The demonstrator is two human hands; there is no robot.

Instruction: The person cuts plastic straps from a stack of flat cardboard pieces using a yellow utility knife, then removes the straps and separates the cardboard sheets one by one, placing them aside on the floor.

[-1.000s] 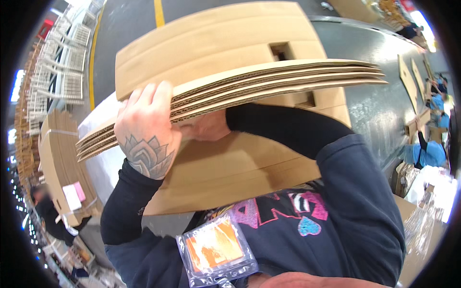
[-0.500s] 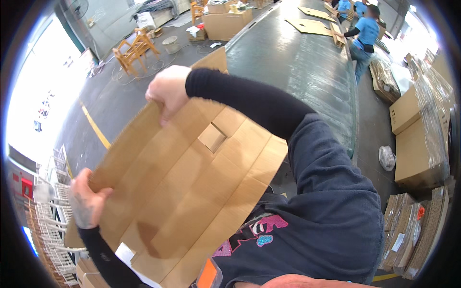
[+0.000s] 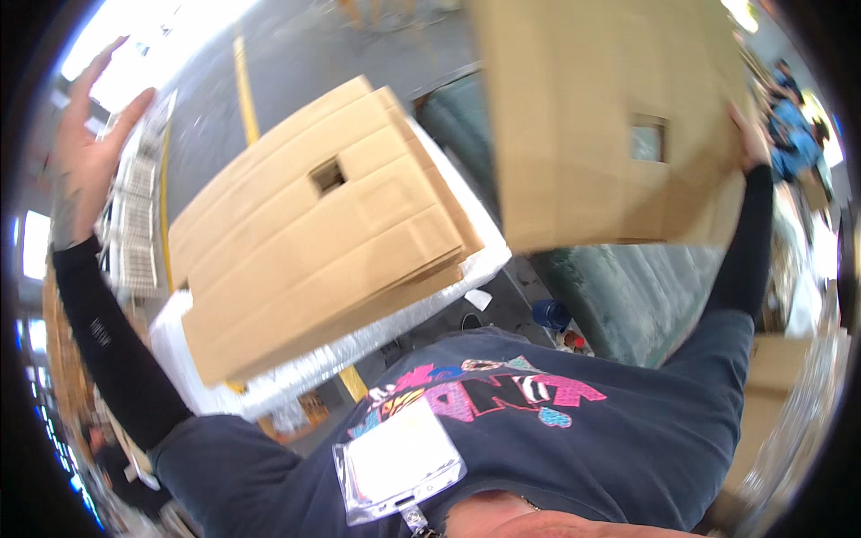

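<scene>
A flat brown cardboard sheet with a small rectangular cutout stands raised at the upper right. My right hand grips its right edge, its fingers partly hidden by the board. At the upper left, my left hand is in the air, thumb and fingers spread, holding nothing. Between my arms lies a stack of cardboard sheets, the top one with a similar square hole. The stack rests on a base wrapped in white plastic.
A long green work surface runs beneath and behind the raised sheet. Beside it are a blue container and small items. People in blue stand at the far right. Plastic-wrapped cartons are at my right, white racks at my left.
Both hands held a cardboard sheet on the left before. Now my left hand is off it and raised, a sheet is at the right in my right hand, and the stack has come into view.
</scene>
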